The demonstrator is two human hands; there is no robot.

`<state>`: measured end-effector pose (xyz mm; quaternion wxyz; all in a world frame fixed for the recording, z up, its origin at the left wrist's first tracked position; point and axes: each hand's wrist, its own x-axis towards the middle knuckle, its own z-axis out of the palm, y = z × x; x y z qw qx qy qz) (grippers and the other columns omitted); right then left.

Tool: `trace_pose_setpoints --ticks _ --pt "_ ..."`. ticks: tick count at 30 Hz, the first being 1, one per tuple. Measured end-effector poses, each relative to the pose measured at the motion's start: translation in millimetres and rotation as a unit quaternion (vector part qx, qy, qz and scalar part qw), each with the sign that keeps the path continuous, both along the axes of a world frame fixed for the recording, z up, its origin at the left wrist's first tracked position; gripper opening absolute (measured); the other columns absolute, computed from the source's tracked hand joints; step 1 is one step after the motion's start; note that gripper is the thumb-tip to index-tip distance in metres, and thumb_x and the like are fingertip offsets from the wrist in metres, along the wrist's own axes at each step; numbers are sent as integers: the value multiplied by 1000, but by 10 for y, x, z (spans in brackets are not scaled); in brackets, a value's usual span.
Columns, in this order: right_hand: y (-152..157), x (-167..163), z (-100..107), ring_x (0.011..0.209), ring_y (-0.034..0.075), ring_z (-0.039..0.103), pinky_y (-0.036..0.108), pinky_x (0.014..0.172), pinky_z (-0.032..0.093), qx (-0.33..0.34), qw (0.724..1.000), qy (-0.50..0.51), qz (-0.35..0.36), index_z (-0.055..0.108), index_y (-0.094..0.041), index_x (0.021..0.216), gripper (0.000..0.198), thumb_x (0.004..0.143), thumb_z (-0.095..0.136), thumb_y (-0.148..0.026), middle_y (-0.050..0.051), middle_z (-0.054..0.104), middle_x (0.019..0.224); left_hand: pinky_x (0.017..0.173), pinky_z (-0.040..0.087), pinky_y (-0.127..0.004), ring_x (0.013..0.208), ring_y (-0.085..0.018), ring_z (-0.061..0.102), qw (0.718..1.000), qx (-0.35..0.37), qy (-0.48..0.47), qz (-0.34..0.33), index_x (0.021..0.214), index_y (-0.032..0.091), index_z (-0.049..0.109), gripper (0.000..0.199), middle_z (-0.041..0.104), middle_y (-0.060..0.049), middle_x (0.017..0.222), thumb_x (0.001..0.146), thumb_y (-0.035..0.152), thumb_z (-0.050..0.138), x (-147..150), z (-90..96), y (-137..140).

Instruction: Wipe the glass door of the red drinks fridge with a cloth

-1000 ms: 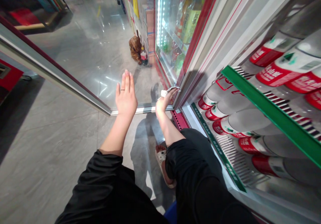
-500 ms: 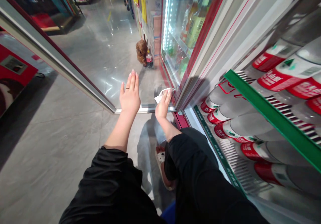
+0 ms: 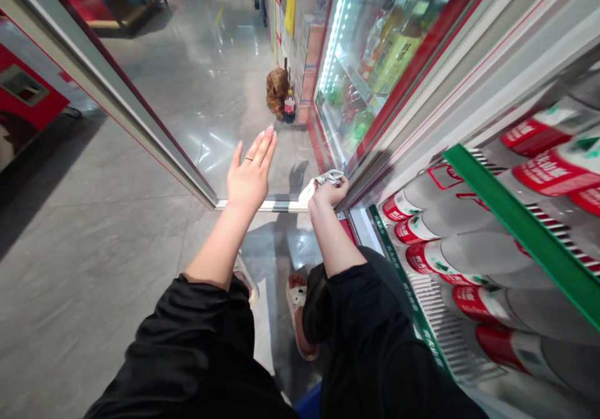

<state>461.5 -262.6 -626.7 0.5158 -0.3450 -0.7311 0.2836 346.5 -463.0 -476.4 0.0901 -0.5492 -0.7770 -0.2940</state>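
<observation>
The right hand (image 3: 329,192) has its fingers curled around a bunched white cloth (image 3: 323,179), at the near, right-hand lower corner of the glass door (image 3: 220,87), just by the frame. The left hand (image 3: 248,180) holds nothing; its fingers lie straight and close together, thumb slightly apart, raised before the glass (whether its palm touches the pane, I cannot tell). With the cloth in that corner, the work looks under way rather than finished; reflections hide which parts of the glass are done and which are left.

To the right, water bottles (image 3: 487,253) carry red-and-white labels (image 3: 416,257) whose white characters appear to read 农夫山泉, seemingly repeated on the green shelf strip (image 3: 409,299). Beyond the glass, a yellow-labelled bottle (image 3: 400,53) bears Chinese characters too blurred to read; on the far floor, a dark bottle's (image 3: 289,107) red label is too small.
</observation>
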Motion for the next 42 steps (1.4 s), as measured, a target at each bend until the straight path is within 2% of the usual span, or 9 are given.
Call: trace_pose_setpoints --ticks 5,9,13,16,21,25,28,33,42 --pt "33 -128 161 81 27 82 42 71 72 -226 948 160 -155 72 -14 134 46 103 45 -34 13 80 99 146 -6 -41 175 -15 26 1000 3 2 -17 183 30 26 82 28 4 189 104 9 33 -45 -37 -27" --pt "-62 -71 326 69 17 75 28 64 67 -322 890 249 -205 70 -17 110 32 104 61 -48 0 72 82 146 -8 -44 176 -17 25 1000 9 22 -21 184 30 17 84 24 2 189 104 7 32 -56 -78 -38" --pt "-125 120 411 87 13 75 21 74 64 -359 841 304 -267 67 -19 110 16 103 72 -33 1 74 97 147 -3 -48 176 -20 23 999 15 44 -21 184 33 5 89 19 2 190 105 5 32 -31 -86 -44" --pt "-267 121 373 97 12 75 22 80 64 -393 816 321 -276 67 -19 119 23 100 80 -22 2 75 111 147 0 -50 176 -21 26 997 7 70 -4 184 33 -3 94 17 1 190 102 3 33 0 -85 -47" --pt "-443 -23 222 100 20 77 39 85 69 -482 795 303 -211 72 -18 130 32 106 77 -39 7 77 124 148 1 -51 175 -21 28 996 5 84 1 183 35 -7 100 19 1 190 99 1 36 30 -71 -75" --pt "-171 122 236 110 24 77 44 93 69 -471 800 294 -226 70 -19 137 38 107 76 -42 9 75 134 147 1 -49 175 -21 26 997 16 70 -1 183 37 -3 97 19 2 189 102 2 36 15 -86 -84" --pt "-6 250 311 96 17 77 34 84 67 -425 819 302 -242 73 -17 121 24 104 79 -32 5 78 116 147 1 -48 175 -21 25 997 13 71 1 183 36 -1 94 20 1 189 103 4 36 9 -92 -75" --pt "-115 249 378 83 10 74 21 80 61 -379 837 315 -237 71 -18 100 18 87 81 -10 -3 75 92 147 1 -51 176 -24 26 998 -7 56 9 184 35 2 92 19 -1 190 104 5 34 30 -61 -68" --pt "-30 255 646 86 14 77 28 79 68 -377 825 323 -270 70 -19 103 16 89 76 -16 1 76 94 146 -1 -51 176 -23 27 998 -10 50 27 185 32 8 93 19 -1 190 100 4 36 79 -60 -37"
